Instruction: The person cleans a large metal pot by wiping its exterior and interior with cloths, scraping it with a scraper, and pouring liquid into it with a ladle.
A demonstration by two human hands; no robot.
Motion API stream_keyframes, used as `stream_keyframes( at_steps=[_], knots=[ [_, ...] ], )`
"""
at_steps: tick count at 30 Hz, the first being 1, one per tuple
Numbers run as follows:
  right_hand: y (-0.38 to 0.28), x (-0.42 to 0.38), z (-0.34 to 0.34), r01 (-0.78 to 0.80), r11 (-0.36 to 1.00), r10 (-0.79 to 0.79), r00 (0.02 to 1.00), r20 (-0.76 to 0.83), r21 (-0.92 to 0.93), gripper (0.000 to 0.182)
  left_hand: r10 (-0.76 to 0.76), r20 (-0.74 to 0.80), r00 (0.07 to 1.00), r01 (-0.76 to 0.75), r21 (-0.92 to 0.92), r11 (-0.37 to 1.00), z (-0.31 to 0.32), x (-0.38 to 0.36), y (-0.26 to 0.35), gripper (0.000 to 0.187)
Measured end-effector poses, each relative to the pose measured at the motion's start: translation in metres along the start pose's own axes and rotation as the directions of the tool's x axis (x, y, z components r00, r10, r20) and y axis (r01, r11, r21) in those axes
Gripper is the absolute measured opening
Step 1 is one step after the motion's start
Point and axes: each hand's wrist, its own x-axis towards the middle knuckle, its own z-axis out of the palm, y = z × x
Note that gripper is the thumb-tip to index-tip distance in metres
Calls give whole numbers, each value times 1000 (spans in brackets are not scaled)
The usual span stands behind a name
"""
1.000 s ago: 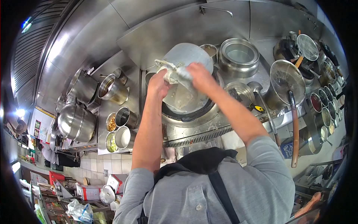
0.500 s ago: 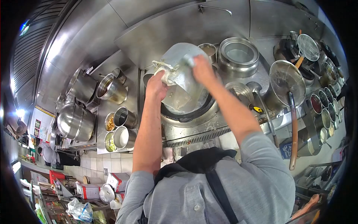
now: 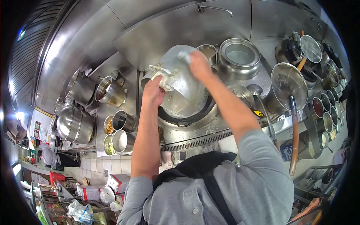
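Observation:
My left hand [image 3: 153,91] is closed around a white cloth [image 3: 164,81] at the handle of a large metal lid or pan [image 3: 182,77], which is tilted up over a round stove opening [image 3: 183,120]. Blurred by motion, my right hand [image 3: 200,65] presses a pale scrubber or cloth [image 3: 184,57] against the upper part of the metal surface. Its fingers look closed round that item. Below the tilted metal, a wet, light-coloured surface shows inside the dark ring.
A wide pot of liquid [image 3: 239,56] and a smaller pot [image 3: 207,52] stand behind. Right are a perforated ladle [image 3: 240,94] and a long-handled strainer [image 3: 287,84]. Left are tall pots [image 3: 110,92] and small containers [image 3: 120,141]. A faucet [image 3: 217,8] is on the back wall.
My right hand has shifted slightly left and up along the metal with the scrubber or cloth. My left hand and the handle have moved slightly left.

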Motion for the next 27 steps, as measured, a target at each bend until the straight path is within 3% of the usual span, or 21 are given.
stream_keyframes(
  at_steps=[3,4,7,8,11,14,17,21,22,25,27],
  knots=[
    [35,41,-2,-238,970,239,971,0,-43,20,21,-1,1000,-21,15,1000,3,4,0,35],
    [17,42,0,-166,978,169,985,13,-125,20,30,-31,999,-30,12,999,8,-1,0,35],
    [-52,12,-10,245,957,-256,965,56,154,20,38,-53,998,-39,-8,999,10,-1,3,33],
    [-21,15,13,279,949,-286,958,27,149,19,36,-47,998,-36,-4,999,12,-2,5,33],
    [35,51,-13,-94,990,118,965,234,-108,22,21,-44,999,-19,38,999,9,-2,-1,33],
    [31,44,-4,-70,971,117,972,201,-228,23,43,-35,998,-43,8,999,-4,7,-9,34],
    [-6,24,-21,-11,997,-12,959,284,80,29,61,-14,998,-60,4,998,-3,7,-3,36],
    [-49,52,-68,-123,976,46,922,383,177,35,55,-1,998,-55,30,998,4,4,-6,37],
    [-60,60,-64,-22,963,-77,933,351,269,36,64,3,998,-64,42,997,7,1,-5,35],
    [-102,77,-34,395,883,-457,847,271,253,36,71,-42,997,-66,115,991,9,-2,-4,33],
    [-114,79,-25,408,865,-492,805,332,292,37,84,-71,994,-80,52,995,14,-6,-1,30]
  ],
)
